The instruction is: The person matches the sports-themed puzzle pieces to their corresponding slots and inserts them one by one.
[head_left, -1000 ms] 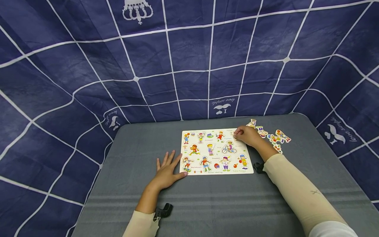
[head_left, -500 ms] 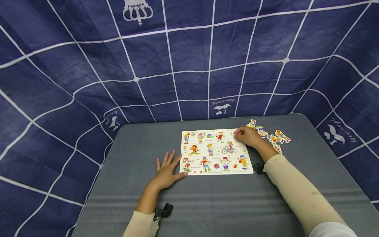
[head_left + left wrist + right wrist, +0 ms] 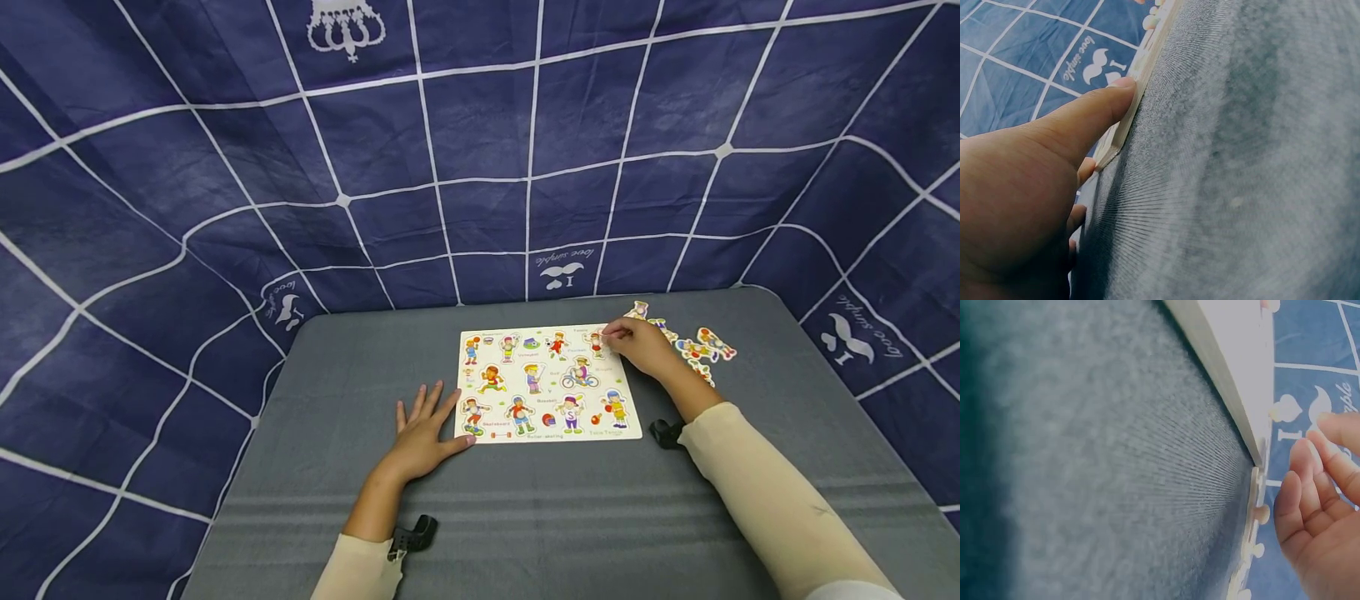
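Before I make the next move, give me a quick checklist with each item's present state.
1. Left grip on the puzzle board: ok, thumb and forefinger touch its left end.
2. Board lying on the gray cloth: ok.
3. Figure at the board's far right corner fully seated: cannot tell, too small.
4. Right grip empty: cannot tell, fingertips are beside that figure.
5. Loose pieces all in full sight: not ok, the right grip partly covers some.
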